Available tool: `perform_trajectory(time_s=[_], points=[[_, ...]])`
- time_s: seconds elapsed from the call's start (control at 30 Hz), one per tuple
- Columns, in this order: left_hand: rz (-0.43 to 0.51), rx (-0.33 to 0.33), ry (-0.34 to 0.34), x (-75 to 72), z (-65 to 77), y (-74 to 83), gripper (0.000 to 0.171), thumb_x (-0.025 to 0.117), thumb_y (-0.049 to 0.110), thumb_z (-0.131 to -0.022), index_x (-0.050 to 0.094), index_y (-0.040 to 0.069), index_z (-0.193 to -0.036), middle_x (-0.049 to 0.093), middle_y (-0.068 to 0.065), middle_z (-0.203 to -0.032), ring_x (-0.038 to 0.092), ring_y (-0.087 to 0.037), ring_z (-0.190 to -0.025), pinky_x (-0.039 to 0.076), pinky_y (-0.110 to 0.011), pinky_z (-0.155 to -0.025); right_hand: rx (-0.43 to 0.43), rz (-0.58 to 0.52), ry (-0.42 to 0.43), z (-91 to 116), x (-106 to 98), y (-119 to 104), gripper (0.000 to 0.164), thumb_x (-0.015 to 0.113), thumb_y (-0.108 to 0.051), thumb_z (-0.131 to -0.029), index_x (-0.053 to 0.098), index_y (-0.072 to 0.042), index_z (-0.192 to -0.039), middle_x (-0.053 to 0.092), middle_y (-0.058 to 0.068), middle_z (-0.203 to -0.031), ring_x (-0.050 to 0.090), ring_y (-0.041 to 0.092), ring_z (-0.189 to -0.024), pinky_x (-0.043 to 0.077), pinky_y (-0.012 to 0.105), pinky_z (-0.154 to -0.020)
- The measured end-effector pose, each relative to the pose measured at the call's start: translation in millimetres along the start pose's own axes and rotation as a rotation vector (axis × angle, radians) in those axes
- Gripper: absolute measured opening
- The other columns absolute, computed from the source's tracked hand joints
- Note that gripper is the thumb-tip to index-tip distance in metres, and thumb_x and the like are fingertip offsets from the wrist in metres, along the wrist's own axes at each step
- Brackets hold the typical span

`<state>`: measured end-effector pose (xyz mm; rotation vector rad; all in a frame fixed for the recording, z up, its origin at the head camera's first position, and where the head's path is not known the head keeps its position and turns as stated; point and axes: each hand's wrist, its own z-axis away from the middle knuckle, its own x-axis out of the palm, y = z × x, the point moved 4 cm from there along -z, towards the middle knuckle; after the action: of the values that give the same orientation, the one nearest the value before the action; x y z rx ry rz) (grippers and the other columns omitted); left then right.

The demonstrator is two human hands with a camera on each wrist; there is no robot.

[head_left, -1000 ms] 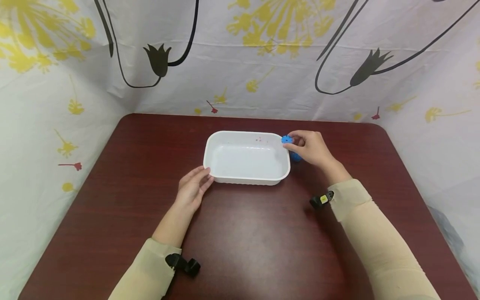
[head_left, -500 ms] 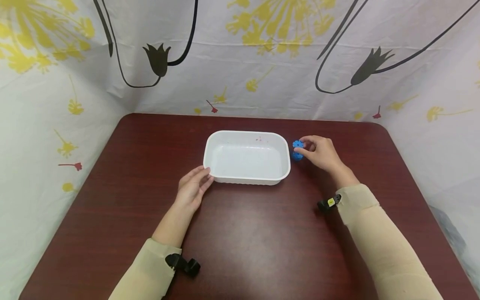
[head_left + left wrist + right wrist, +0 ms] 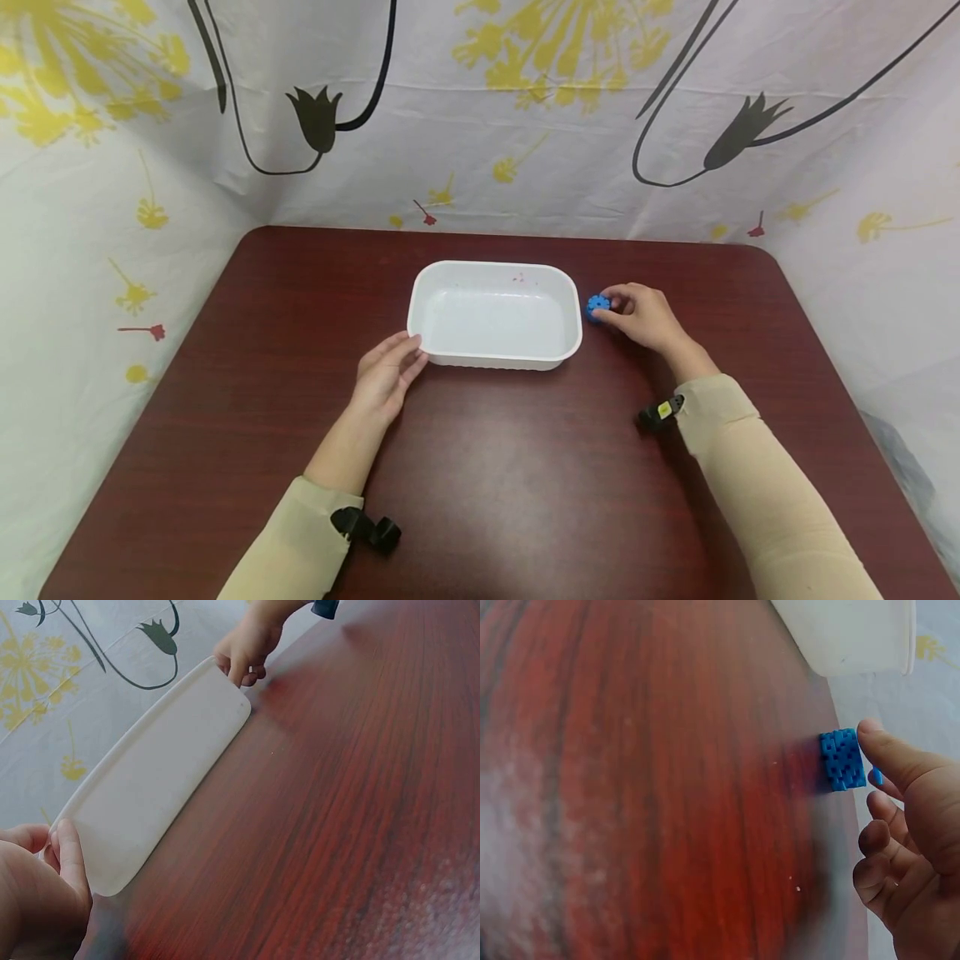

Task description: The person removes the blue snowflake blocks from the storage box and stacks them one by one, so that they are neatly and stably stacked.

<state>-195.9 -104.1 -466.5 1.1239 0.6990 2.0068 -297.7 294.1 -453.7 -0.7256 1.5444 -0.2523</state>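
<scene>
At its left near corner, a white plastic tub (image 3: 495,321) is held by my left hand (image 3: 384,379), the fingers and thumb around its rim. My right hand (image 3: 647,318), right of the tub, pinches a blue notched disc (image 3: 598,302) between thumb and fingertips. Directly by that disc, a short upright stack of blue notched discs (image 3: 841,760) stands on the table, best seen in the right wrist view. There, the thumb lies close above the stack and partly hides the pinched disc (image 3: 877,776). Whether that disc touches the stack, I cannot tell.
The dark red-brown table (image 3: 517,475) has rounded far corners. White cloth (image 3: 480,192) with yellow and dark flower prints hangs behind it and at both sides. Black wrist cameras (image 3: 366,529) sit on both sleeves.
The right hand has brought the blue disc from above the tub's right rim rightward, then down onto or just over the blue stack. The left hand and the tub have stayed put.
</scene>
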Motion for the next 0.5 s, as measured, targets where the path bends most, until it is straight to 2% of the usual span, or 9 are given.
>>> perform_trajectory(time_s=[0.33, 0.5], points=[[0.006, 0.001, 0.004, 0.5, 1.3, 0.6, 0.021, 0.067, -0.003, -0.094, 0.055, 0.005, -0.110, 0.062, -0.001, -0.085, 0.064, -0.009, -0.076, 0.061, -0.024, -0.086, -0.006, 0.002, -0.011, 1.2, 3.6, 1.9, 0.035, 0.080, -0.022, -0.090, 0.070, 0.001, -0.114, 0.061, 0.011, -0.092, 0.054, 0.021, -0.074, 0.049, 0.029, -0.062], [-0.007, 0.006, 0.020, -0.7, 0.6, 0.8, 0.023, 0.068, -0.002, -0.094, 0.055, 0.005, -0.111, 0.063, -0.001, -0.086, 0.064, -0.009, -0.076, 0.061, -0.025, -0.088, 0.009, -0.020, -0.009, 2.5, 3.3, 0.4, 0.041, 0.076, -0.028, -0.093, 0.067, -0.001, -0.122, 0.060, 0.010, -0.094, 0.056, 0.022, -0.075, 0.049, 0.029, -0.064]])
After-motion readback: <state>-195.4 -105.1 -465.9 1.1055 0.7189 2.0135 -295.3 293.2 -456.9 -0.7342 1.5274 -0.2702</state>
